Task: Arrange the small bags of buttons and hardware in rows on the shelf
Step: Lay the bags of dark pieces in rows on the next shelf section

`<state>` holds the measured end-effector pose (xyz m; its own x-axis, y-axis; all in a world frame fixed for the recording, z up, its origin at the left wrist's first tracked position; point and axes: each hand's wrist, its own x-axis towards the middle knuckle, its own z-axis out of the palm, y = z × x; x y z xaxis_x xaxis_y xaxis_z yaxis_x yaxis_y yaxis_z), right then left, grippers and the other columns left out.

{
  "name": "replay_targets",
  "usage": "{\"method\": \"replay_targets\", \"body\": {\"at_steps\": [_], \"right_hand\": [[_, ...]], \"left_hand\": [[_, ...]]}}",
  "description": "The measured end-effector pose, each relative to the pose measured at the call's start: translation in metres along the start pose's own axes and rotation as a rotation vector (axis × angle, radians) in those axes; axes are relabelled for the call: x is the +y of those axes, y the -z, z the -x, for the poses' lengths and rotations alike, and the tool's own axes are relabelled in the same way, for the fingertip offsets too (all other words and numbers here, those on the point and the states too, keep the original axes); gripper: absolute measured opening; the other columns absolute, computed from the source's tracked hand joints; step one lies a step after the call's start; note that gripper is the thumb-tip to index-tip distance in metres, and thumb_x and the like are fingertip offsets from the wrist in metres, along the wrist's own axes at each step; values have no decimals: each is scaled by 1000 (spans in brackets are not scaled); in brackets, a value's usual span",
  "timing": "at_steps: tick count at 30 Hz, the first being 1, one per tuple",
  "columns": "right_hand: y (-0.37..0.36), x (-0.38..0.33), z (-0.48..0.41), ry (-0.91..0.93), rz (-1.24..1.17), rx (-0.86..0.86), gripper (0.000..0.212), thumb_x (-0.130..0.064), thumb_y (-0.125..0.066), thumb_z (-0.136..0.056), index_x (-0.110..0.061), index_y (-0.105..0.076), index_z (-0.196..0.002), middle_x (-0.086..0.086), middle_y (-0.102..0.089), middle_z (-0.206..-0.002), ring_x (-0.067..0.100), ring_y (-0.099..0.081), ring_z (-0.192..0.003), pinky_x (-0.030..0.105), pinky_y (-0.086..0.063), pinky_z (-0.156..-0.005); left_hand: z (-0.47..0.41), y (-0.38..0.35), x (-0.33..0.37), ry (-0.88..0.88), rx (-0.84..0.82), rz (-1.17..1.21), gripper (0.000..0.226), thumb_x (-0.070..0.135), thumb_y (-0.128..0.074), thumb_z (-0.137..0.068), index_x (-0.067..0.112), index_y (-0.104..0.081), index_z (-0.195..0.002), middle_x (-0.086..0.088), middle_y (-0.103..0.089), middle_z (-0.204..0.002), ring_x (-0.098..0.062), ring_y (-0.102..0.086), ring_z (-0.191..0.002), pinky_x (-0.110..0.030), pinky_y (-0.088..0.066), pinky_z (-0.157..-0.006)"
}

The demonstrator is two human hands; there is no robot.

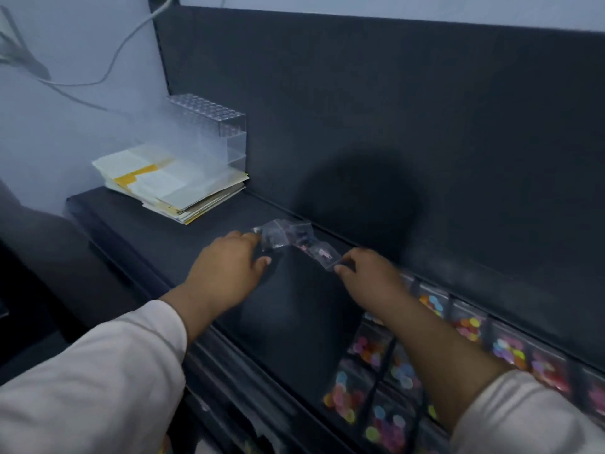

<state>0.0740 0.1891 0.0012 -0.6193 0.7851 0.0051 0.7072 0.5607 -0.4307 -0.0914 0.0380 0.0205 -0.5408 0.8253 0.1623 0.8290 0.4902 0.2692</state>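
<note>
left hand (229, 268) touching, fingers straight: bag cluster (281, 235) | right hand (371, 275) pinching: 1 hardware bag (322, 255)

Dim light is noted. A pale wall (65, 132) is crossed by a white cable (129, 37); a dark back panel (425, 109) is set beside it.

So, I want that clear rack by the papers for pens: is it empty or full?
Empty, it seems: the rack shows nothing in its holes or through its clear walls, though haze blurs it.
</note>
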Motion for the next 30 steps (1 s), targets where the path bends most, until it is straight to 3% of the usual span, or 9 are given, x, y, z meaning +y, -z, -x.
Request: {"method": "replay_targets", "body": {"at_steps": [4, 9, 14, 18, 20, 24, 27, 30], "right_hand": [[-17, -12, -30, -175, 26, -6, 24, -40, -48, -90, -16, -55, -88, 13, -62, -107, 29, -58, -96, 27, -37, -70], [-38, -20, -55, -365, 46, -15, 41, -48, -51, -87, -13, -57, -107, 14, -56, -119, 32, -55, -108, 31, -44, -83], [-48, -25, -71, -473, 87, 14, 48, -48, -58, -83, -13, -55, -116, 14, -52, -123, 33, -52, -111, 34, -45, -88], [-51, -27, -81, -537, 109, -3, 47, -41, -65, -79, -11, -55, -112, 14, -50, -120, 33, -50, -111, 33, -44, -88], [-51, -28, -84, -568, 106, -28, 42, -41, -68, -75, -11, -58, -101, 15, -54, -117, 33, -53, -109, 31, -44, -83], [-49, -30, -77, -551, 11, 5, 19, -27, -66, -80, -16, -50, -85, 10, -63, -103, 27, -60, -97, 25, -40, -70], [-52, -31, -69, -532, -125, 61, 22, -26, -68, -79, -17, -48, -78, 8, -67, -91, 27, -63, -87, 29, -47, -69], [-55, -35, -60, -530, -315, 90, 23, -18, -71, -74, -20, -48, -77, 5, -66, -82, 23, -63, -75, 31, -50, -68]], "left_hand": [[-49, -12, -28, -56, -48, 71, 38, 37, -55, -89, 21, -56, -124, -11, -59, -115, -32, -57, -107, -39, -48, -87], [-99, -33, -52, -155, -132, 79, 30, 34, -55, -88, 15, -59, -111, -11, -56, -102, -32, -55, -99, -37, -47, -79], [-131, -58, -59, -232, -166, 100, 33, 34, -53, -89, 16, -60, -116, -11, -53, -103, -30, -52, -100, -37, -46, -82], [-139, -74, -58, -245, -207, 102, 37, 37, -56, -87, 14, -57, -115, -11, -47, -107, -30, -45, -103, -40, -46, -86], [-141, -78, -59, -247, -212, 119, 35, 36, -59, -85, 16, -57, -114, -9, -46, -106, -29, -43, -103, -41, -46, -86], [-144, -81, -63, -245, -214, 193, 22, 36, -62, -80, 20, -57, -94, -5, -49, -98, -28, -46, -101, -37, -43, -83], [-150, -78, -66, -126, -203, 269, 31, 36, -58, -86, 14, -55, -108, -11, -52, -108, -32, -48, -105, -37, -40, -86], [-159, -78, -71, -63, -224, 164, 39, 33, -52, -90, 8, -51, -120, -19, -50, -120, -37, -45, -111, -38, -39, -89]]}}
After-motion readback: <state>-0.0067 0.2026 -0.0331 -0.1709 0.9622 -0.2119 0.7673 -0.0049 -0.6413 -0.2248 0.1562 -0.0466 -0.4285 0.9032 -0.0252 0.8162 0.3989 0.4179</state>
